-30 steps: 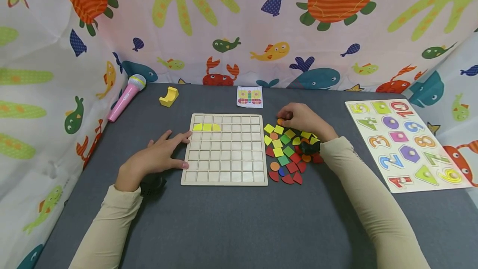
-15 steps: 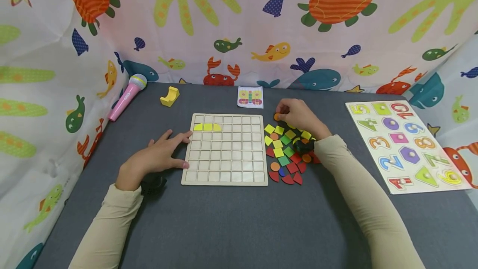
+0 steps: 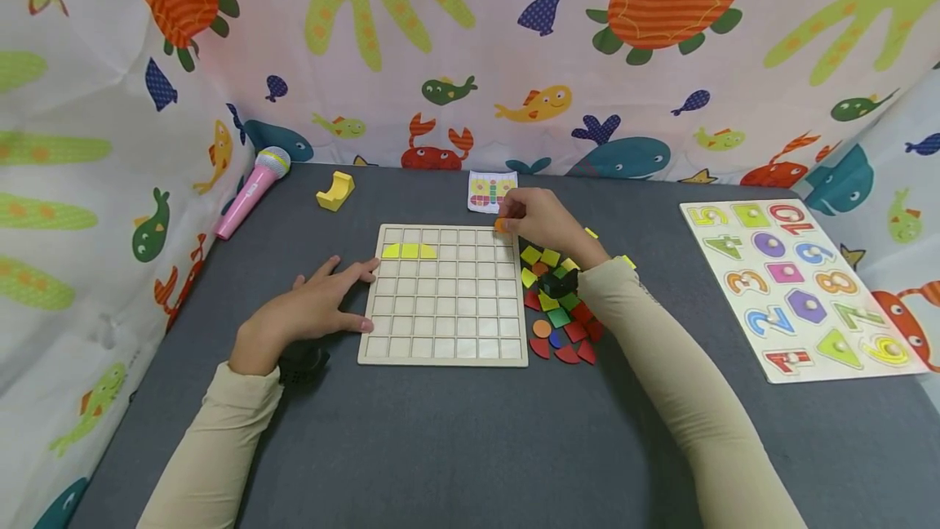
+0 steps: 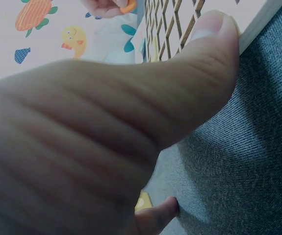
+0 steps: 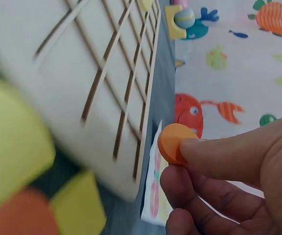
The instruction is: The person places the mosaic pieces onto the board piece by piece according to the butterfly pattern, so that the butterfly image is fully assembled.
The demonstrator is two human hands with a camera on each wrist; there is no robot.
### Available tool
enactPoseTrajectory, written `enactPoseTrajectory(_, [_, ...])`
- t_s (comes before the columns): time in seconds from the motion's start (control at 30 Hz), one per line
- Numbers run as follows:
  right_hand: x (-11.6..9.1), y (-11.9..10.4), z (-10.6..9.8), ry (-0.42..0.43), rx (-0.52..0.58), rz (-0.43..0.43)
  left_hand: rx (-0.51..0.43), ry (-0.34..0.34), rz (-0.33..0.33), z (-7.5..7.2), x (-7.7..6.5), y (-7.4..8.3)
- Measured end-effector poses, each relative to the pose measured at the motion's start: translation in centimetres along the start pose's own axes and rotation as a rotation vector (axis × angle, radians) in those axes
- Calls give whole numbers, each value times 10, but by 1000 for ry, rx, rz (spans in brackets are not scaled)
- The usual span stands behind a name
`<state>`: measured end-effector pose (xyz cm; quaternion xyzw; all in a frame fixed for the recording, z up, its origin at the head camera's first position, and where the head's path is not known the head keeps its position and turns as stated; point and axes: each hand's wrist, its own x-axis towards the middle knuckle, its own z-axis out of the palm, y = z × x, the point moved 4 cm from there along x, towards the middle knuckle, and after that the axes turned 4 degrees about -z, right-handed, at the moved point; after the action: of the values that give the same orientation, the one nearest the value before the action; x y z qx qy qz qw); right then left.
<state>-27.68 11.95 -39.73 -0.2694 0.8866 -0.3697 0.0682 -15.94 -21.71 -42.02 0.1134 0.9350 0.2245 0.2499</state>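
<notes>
My right hand (image 3: 547, 223) pinches a round orange disc (image 5: 174, 142) between thumb and finger, held above the far right corner of the wooden grid board (image 3: 448, 300). With fingers spread, my left hand (image 3: 304, 313) rests against the board's left edge; its thumb (image 4: 212, 36) touches the rim in the left wrist view. Several yellow pieces (image 3: 409, 251) lie in a row in the second row of cells, at the left. Right of the board is a loose spread of yellow, green, red, orange and blue pieces (image 3: 560, 318), partly hidden by my right wrist.
A small pattern card (image 3: 488, 190) lies behind the board, near my right hand. Farther left are a yellow block (image 3: 335, 191) and a pink toy microphone (image 3: 252, 193). A number and shape puzzle board (image 3: 804, 288) lies at the right. A printed curtain (image 3: 470, 47) borders the table.
My right hand has lifted the orange disc from the pile's far side and carried it left to the board's far right corner. My left hand has stayed in place.
</notes>
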Motion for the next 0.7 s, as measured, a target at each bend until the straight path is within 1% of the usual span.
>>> enactPoseTrajectory(0.2, [10,-16,16,-24,13,-42,-5,-4,-3,0,0,1])
enactPoseTrajectory(0.47, [22,-31,39,-97,5,-94,-3,-7,-8,0,0,1])
enactPoseTrajectory(0.7, [25,-41,54,-131,24,-144,-3,-7,-6,0,0,1])
